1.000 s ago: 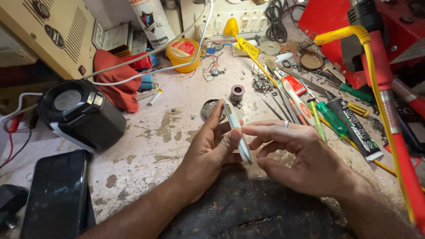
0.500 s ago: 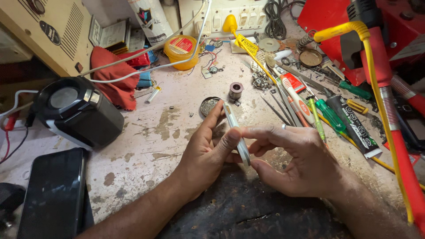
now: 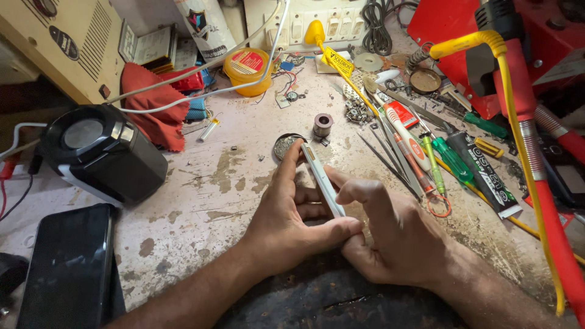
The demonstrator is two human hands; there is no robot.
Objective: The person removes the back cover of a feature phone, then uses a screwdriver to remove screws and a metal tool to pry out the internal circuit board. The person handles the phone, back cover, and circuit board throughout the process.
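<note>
While edge-up, white phone [image 3: 322,180] between left hand [image 3: 286,213] and right hand [image 3: 390,234].

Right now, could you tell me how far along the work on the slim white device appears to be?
Done: tools are laid out, screwdrivers and tweezers beside the work, small parts set aside on the bench. In hand: the left hand and right hand hold the slim white device edge-on, both thumbs along it. Left: its casing looks closed; no seam or opening shows.
</note>
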